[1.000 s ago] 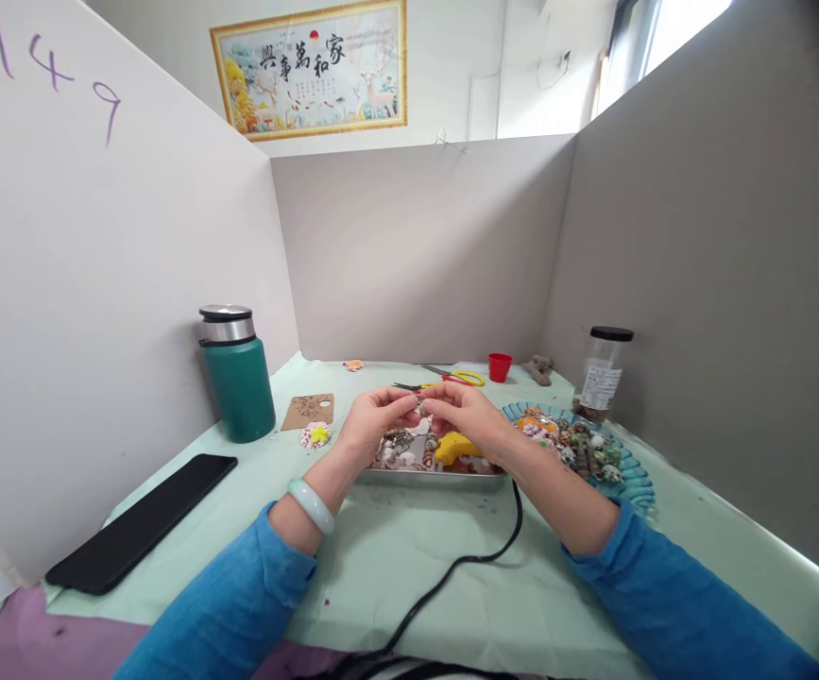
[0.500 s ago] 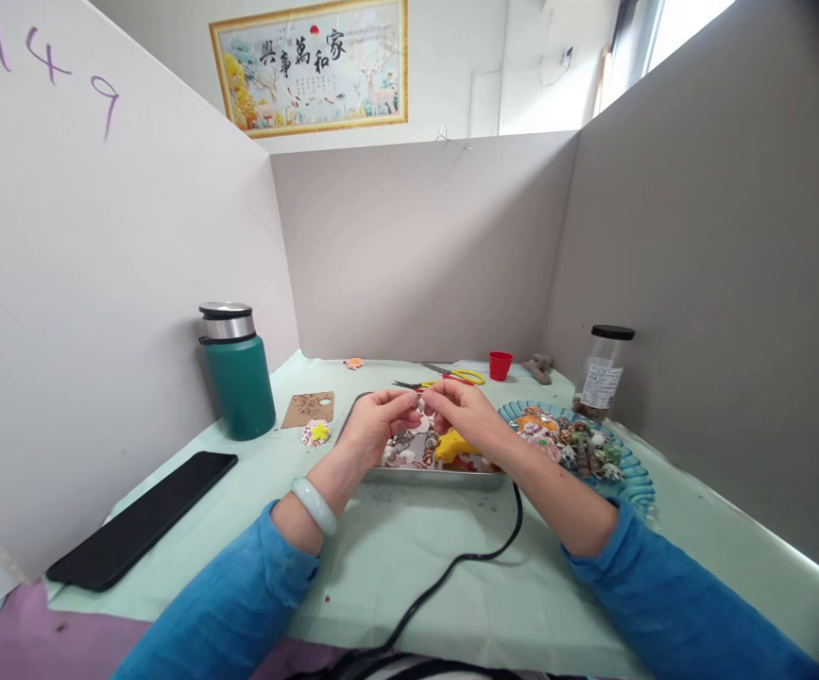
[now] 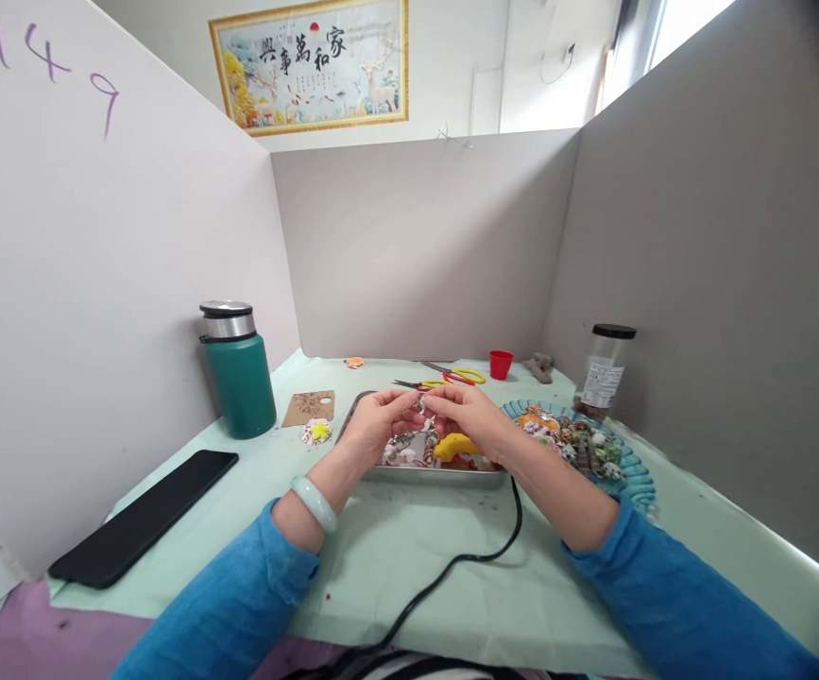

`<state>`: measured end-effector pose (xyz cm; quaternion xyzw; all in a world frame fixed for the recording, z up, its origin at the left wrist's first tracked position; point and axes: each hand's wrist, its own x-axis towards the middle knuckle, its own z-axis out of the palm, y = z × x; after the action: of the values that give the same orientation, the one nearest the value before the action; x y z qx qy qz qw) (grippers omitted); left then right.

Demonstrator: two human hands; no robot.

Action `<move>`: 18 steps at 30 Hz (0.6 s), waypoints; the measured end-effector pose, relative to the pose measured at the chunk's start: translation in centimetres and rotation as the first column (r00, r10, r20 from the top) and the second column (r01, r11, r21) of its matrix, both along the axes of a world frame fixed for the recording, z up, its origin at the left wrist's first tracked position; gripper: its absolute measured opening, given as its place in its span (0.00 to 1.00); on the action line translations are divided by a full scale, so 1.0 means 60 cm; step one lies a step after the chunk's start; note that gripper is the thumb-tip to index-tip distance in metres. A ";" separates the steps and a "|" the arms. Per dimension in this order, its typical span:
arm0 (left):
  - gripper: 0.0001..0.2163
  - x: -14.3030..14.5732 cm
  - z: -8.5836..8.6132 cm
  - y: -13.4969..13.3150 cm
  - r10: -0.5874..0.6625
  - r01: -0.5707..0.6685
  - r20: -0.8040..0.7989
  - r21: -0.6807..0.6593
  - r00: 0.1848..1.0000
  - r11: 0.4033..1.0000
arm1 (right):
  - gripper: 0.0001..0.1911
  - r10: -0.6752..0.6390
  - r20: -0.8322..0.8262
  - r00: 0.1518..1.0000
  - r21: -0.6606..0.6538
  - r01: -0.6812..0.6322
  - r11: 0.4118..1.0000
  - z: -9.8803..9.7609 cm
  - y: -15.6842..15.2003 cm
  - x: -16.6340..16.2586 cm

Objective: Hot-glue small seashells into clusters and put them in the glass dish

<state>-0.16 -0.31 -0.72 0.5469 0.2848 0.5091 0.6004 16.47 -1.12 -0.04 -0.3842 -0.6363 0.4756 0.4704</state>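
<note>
My left hand (image 3: 375, 430) and my right hand (image 3: 467, 416) meet fingertip to fingertip above a metal tray (image 3: 437, 474). Both pinch one small pale piece (image 3: 421, 404), too small to name. The tray holds small shells and a yellow glue gun (image 3: 455, 445), whose black cord (image 3: 444, 571) runs toward me. A pale green bangle (image 3: 314, 503) circles my left wrist, and both arms wear blue sleeves.
A green flask (image 3: 237, 370) stands at the left; a black phone (image 3: 145, 518) lies nearer me. A blue glass plate (image 3: 632, 472) of small decorated pieces sits right of the tray, a jar (image 3: 603, 370) behind it. Scissors (image 3: 452, 378), a red cup (image 3: 500, 365) and a brown card (image 3: 309, 408) lie farther back.
Both hands have sunk slightly toward the tray and stay pinched together on the small piece. Nothing else has moved.
</note>
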 end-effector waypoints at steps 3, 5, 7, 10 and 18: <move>0.14 0.001 -0.001 0.001 0.018 -0.018 -0.009 -0.004 1.000 1.000 | 0.12 -0.017 0.028 0.999 -0.006 0.017 1.000 0.004 -0.004 -0.003; 0.15 0.002 -0.004 0.003 0.034 -0.034 -0.015 0.000 0.999 0.999 | 0.11 -0.054 0.084 0.995 0.008 0.053 0.999 0.008 -0.008 -0.006; 0.15 0.003 -0.006 0.005 0.056 -0.056 -0.018 0.003 0.998 0.998 | 0.11 -0.075 0.130 0.989 0.036 0.071 0.997 0.010 -0.011 -0.008; 0.15 0.003 -0.008 0.007 0.080 -0.080 -0.022 0.010 0.997 0.997 | 0.12 -0.066 0.135 0.989 0.052 0.059 0.997 0.009 -0.011 -0.008; 0.14 0.002 -0.006 0.004 0.103 -0.102 -0.048 0.031 0.994 0.994 | 0.09 -0.001 -0.006 1.000 -0.059 0.001 0.998 0.003 -0.005 -0.006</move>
<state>-0.03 -0.10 -1.08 0.5524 0.3200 0.5295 0.5587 16.12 -1.43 0.16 -0.3969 -0.6205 0.4951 0.4608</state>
